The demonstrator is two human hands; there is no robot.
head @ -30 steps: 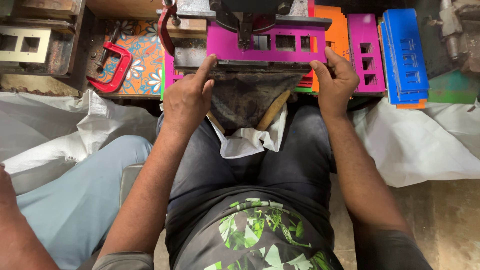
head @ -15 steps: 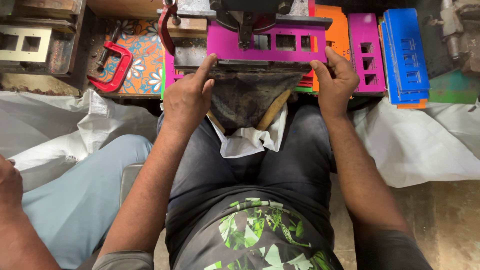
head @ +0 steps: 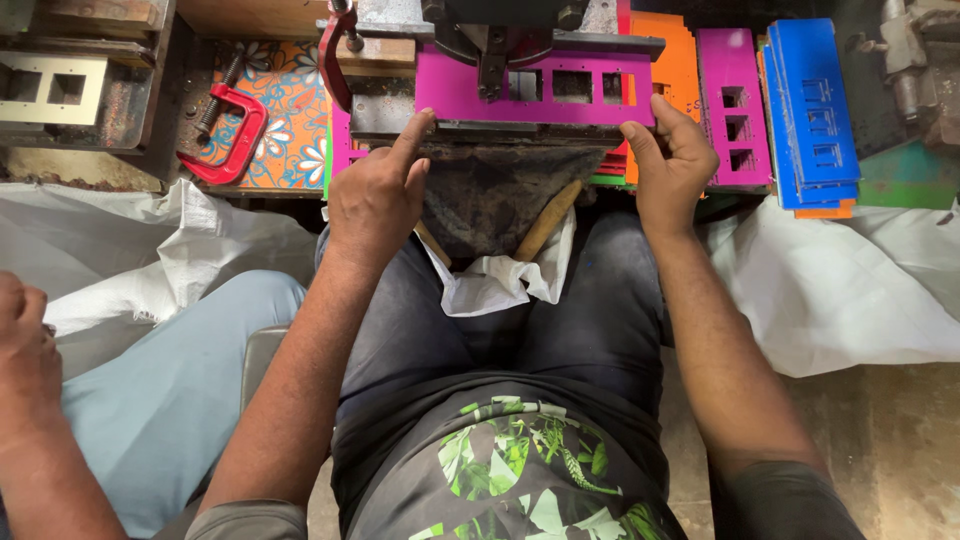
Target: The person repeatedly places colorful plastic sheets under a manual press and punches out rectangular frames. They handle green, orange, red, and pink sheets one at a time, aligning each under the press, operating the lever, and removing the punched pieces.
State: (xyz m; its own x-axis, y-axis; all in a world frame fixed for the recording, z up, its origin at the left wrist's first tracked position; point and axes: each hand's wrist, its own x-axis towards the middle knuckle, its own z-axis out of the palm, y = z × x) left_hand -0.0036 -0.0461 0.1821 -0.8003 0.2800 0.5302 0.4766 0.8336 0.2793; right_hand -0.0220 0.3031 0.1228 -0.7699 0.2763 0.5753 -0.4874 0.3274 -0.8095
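- a magenta plastic plate with rectangular cut-outs lies flat under the dark metal head of a press, far from the person's body and straight ahead of the lap.
- the left hand is loosely curled, its forefinger stretched out and pressing the plate's near left corner; it grips nothing.
- the right hand is half closed at the plate's near right corner, thumb on top of the edge and fingers bent just beside it.
- just below the plate's near edge hangs a dark, stained cloth between the 2 hands, with 2 wooden sticks showing at its sides and a white cloth under it on the lap.
- to the right of the press stand more cut plates: an orange plate, another magenta plate and a stack of blue plates.
- to the left, a red clamp rests on a flowered orange and blue sheet; farther left a pale metal plate with square holes.
- white sacking spreads on both sides of the knees.
- at the near left, another person's hand and light blue trouser leg show.
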